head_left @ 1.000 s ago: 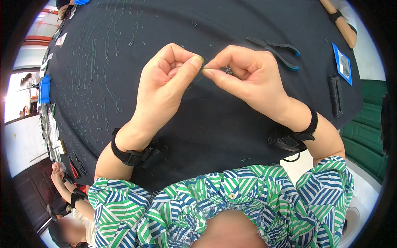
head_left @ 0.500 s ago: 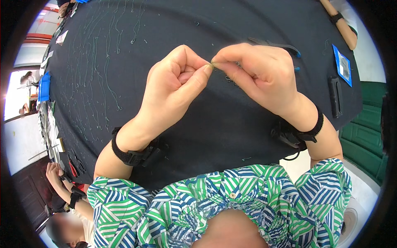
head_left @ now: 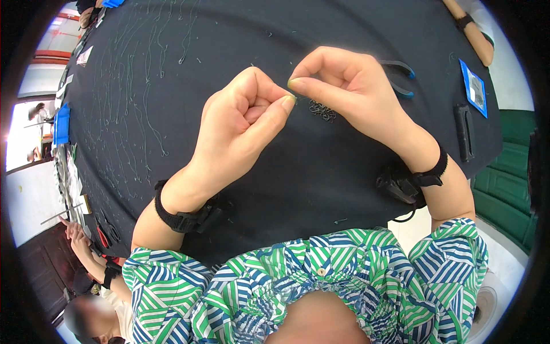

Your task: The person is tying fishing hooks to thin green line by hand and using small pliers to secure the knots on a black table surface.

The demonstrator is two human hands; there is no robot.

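Note:
My left hand (head_left: 235, 114) is raised over the black cloth, with thumb and forefinger pinched at the tips and the other fingers curled in. What it pinches is too small to make out; a faint greenish tint shows at the fingertips. Just right of it, my right hand (head_left: 361, 89) also has thumb and forefinger together, with a small gap between the two hands. Any item in that pinch is too fine to name. Below the right fingertips lies a small pile of dark metal hooks (head_left: 322, 111). Pliers with blue-tipped handles (head_left: 405, 93) lie partly hidden behind the right hand.
Many thin green threads (head_left: 148, 103) are spread over the left of the black-covered table (head_left: 275, 195). At the right lie a blue-edged packet (head_left: 474, 89) and a black long case (head_left: 464, 133). Red-handled scissors (head_left: 103, 236) are at the left edge. Other people's arms (head_left: 472, 34) show around the table.
My hands have parted slightly; the right fingertips moved up and the left ones a little down. The hook pile and pliers handles show more. A person at lower left has moved a hand.

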